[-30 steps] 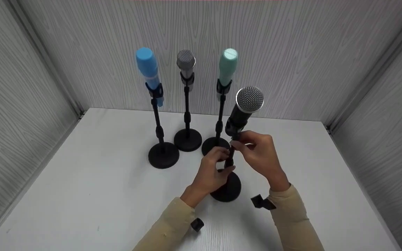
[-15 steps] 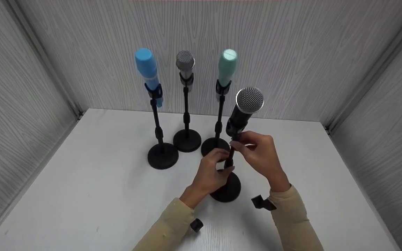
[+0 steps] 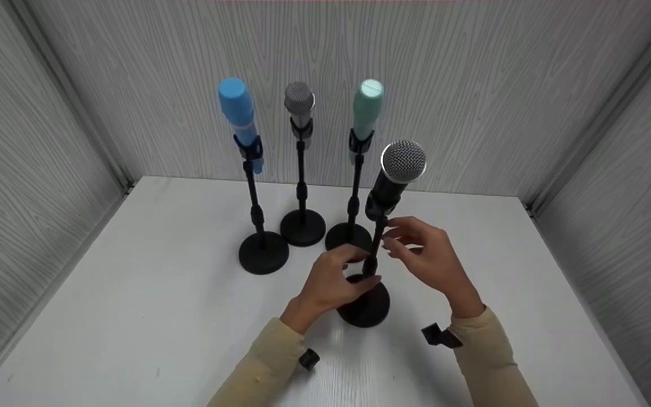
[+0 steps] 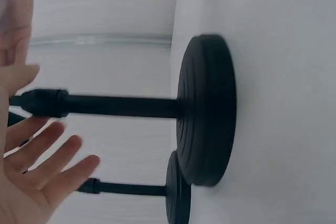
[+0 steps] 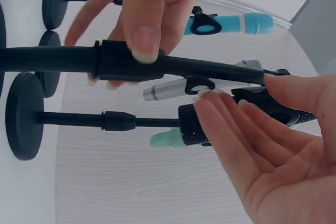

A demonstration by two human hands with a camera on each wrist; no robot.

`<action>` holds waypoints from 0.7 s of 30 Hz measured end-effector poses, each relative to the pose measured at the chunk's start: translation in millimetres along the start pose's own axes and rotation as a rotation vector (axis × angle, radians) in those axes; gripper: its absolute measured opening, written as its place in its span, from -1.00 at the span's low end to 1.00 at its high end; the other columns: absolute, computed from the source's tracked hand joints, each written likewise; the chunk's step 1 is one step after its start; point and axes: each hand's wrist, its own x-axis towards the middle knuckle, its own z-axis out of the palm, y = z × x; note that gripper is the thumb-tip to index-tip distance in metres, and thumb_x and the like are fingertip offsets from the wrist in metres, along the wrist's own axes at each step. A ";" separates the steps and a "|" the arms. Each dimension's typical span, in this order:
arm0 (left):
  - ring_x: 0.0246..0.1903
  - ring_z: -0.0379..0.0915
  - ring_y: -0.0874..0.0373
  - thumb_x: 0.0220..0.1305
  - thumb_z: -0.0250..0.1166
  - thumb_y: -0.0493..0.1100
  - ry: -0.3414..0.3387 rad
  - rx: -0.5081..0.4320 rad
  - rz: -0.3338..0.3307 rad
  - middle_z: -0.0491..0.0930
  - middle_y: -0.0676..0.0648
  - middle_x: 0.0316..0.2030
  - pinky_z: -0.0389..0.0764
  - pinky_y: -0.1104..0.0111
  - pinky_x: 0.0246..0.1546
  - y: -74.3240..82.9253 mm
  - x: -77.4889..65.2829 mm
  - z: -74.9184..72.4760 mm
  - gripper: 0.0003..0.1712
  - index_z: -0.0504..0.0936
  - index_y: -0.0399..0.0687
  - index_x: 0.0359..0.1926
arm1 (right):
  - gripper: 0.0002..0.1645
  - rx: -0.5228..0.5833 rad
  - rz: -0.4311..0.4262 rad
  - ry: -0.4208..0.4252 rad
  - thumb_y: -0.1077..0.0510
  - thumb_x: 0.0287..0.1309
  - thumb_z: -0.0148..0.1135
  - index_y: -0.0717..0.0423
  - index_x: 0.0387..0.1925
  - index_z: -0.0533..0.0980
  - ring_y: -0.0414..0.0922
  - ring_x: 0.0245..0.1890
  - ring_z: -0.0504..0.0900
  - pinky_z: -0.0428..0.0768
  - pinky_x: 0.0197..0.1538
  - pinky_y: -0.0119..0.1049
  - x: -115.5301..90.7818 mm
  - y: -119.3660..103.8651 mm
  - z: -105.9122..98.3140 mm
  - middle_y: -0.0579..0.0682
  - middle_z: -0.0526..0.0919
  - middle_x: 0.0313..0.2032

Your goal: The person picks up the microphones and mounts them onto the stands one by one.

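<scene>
A black microphone with a silver mesh head [image 3: 403, 161] sits tilted in the clip of a black desk stand [image 3: 377, 237], whose round base [image 4: 210, 108] rests on the table. My left hand [image 3: 328, 282] is low around the pole, with loosely spread fingers [image 4: 60, 182] to one side. In the right wrist view its thumb overlaps the pole's collar [image 5: 113, 59]. Just right of the upper pole is my right hand [image 3: 430, 260], its fingers extended and parted from the thumb, whose tip overlaps the pole's top end in the right wrist view.
Behind stand three more microphones on black stands: a blue one [image 3: 237, 104] at left, a silver one [image 3: 300, 102] in the middle and a mint green one [image 3: 368, 107] nearest the held-around stand. Pale wood-grain panels [image 3: 472, 85] enclose the white table [image 3: 161, 305].
My right hand has let go of the upper pole and drawn slightly right and down. The left hand has loosened and shifted a little left. The black microphone and its stand stay in place.
</scene>
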 end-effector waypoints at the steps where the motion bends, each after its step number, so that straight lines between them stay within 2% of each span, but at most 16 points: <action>1: 0.01 0.69 0.18 0.16 0.54 0.09 -0.040 0.035 -0.018 0.74 0.06 -0.05 0.71 0.32 0.01 -1.5 0.4 -3.2 -0.55 0.72 0.05 0.02 | -0.64 -0.019 0.013 -0.018 0.28 0.33 0.33 0.18 0.14 0.60 -0.01 -0.16 0.81 0.77 -0.11 -0.27 -1.3 2.6 -0.6 0.13 0.80 -0.12; 5: 0.14 0.63 0.09 0.09 0.57 0.10 -0.240 0.123 -0.143 0.71 0.05 0.06 0.63 0.16 0.20 -6.9 -0.9 -12.6 -0.44 0.71 0.03 0.09 | -0.57 -0.102 0.062 -0.072 0.30 0.31 0.32 0.19 0.19 0.57 0.05 -0.10 0.80 0.77 -0.07 -0.14 -5.6 15.6 2.9 0.18 0.78 -0.05; 8: 0.18 0.58 0.00 0.05 0.60 0.05 -0.364 0.190 -0.214 0.67 -0.02 0.13 0.62 0.03 0.18 -10.0 -4.6 -14.5 -0.38 0.70 -0.04 0.13 | -0.56 -0.158 0.100 -0.121 0.31 0.26 0.34 0.24 0.18 0.57 0.14 -0.07 0.80 0.77 -0.03 -0.03 -9.1 27.9 12.7 0.23 0.75 0.01; 10: 0.18 0.57 -0.02 0.02 0.63 0.02 -0.416 0.215 -0.242 0.65 -0.06 0.14 0.61 0.00 0.17 -12.4 -7.2 -13.5 -0.33 0.68 -0.06 0.17 | -0.54 -0.195 0.133 -0.171 0.29 0.23 0.38 0.27 0.16 0.58 0.19 -0.04 0.78 0.75 0.00 0.02 -12.0 37.1 21.5 0.26 0.73 0.07; 13: 0.14 0.57 -0.02 -0.07 0.69 -0.04 -0.453 0.219 -0.282 0.65 -0.11 0.10 0.61 0.02 0.17 -16.0 -11.0 -11.3 -0.28 0.68 -0.08 0.16 | -0.50 -0.243 0.203 -0.250 0.24 0.17 0.45 0.27 0.15 0.61 0.26 0.05 0.74 0.73 0.05 0.05 -17.5 50.3 34.8 0.27 0.69 0.15; 17: 0.06 0.57 -0.01 -0.21 0.75 -0.16 -0.452 0.206 -0.312 0.66 -0.13 0.01 0.60 0.10 0.18 -18.9 -14.3 -8.3 -0.28 0.73 -0.13 0.09 | -0.46 -0.301 0.271 -0.301 0.20 0.05 0.56 0.19 0.12 0.67 0.23 0.15 0.69 0.70 0.12 0.07 -24.4 62.4 49.1 0.18 0.72 0.14; 21: 0.03 0.57 0.00 -0.26 0.75 -0.28 -0.450 0.185 -0.325 0.68 -0.11 -0.06 0.57 0.12 0.20 -16.6 -15.1 -5.5 -0.35 0.77 -0.12 -0.01 | -0.47 -0.335 0.264 -0.331 0.23 -0.06 0.63 0.16 0.03 0.71 0.10 0.08 0.71 0.68 0.10 0.02 -29.8 68.1 57.8 0.13 0.78 0.02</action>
